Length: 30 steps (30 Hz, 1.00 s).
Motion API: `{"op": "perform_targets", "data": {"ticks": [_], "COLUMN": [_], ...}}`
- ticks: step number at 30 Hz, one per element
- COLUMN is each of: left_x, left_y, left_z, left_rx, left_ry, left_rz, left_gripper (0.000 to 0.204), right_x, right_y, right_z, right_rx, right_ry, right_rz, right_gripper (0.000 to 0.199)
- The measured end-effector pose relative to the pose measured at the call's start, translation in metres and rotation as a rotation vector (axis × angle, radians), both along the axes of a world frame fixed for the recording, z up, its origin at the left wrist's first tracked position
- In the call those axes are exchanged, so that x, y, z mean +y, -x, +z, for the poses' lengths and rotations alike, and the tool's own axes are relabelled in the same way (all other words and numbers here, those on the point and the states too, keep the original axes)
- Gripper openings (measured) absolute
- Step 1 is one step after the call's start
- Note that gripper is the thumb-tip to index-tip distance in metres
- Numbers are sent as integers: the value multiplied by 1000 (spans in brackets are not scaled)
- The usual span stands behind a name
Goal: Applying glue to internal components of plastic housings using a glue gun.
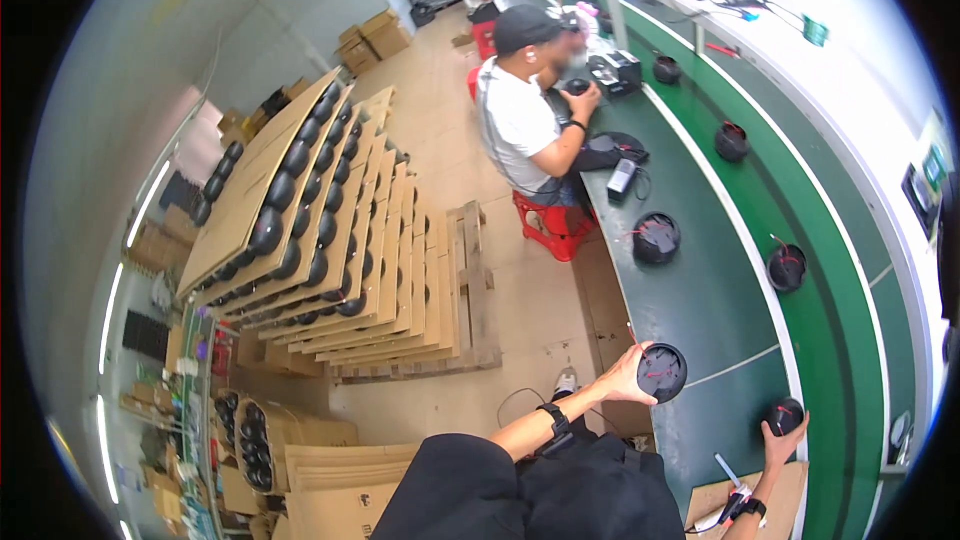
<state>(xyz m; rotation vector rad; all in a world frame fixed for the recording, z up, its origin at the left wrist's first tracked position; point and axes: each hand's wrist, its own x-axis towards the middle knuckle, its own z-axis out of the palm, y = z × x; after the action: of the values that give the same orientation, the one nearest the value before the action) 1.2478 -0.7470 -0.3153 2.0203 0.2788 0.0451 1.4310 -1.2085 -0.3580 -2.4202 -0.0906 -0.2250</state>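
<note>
My left hand (628, 377) is wrapped round the side of a round black bowl-shaped shell (663, 374) at the near edge of the dark green bench. Red wires show inside its open top. Farther right, the fingers of my right hand (785, 443) grip a second black shell (783, 415) beside the green conveyor belt. Below that hand, a white-handled tool (727, 470) and some small items lie on a cardboard sheet (705, 498); their exact kind is unclear. Another black shell with red wires (656, 238) sits ahead on the bench.
Several black shells, one with red wires (786, 268), stand along the green conveyor belt (835, 380). A co-worker (525, 110) on a red stool (553, 230) holds a black part. Cardboard layers (400, 310) loaded with black domes are stacked on a wooden pallet (470, 270) at left.
</note>
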Motion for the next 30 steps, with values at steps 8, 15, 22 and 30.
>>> {"op": "perform_targets", "data": {"ticks": [8, 15, 22, 30], "left_x": [126, 264, 282, 327], "left_y": [89, 261, 414, 549], "left_z": [32, 68, 116, 248], "left_rx": [-196, -330, -501, -262], "left_ry": [86, 154, 316, -176], "left_rz": [229, 535, 1093, 1175], "left_gripper": [130, 127, 127, 139], "right_x": [87, 376, 683, 955], "right_y": [69, 156, 216, 295], "right_z": [24, 139, 277, 475], "right_rx": [43, 254, 384, 26], "right_ry": [-375, -504, -664, -608], "right_rz": [98, 552, 1370, 2103], "right_gripper": [117, 120, 150, 134]}}
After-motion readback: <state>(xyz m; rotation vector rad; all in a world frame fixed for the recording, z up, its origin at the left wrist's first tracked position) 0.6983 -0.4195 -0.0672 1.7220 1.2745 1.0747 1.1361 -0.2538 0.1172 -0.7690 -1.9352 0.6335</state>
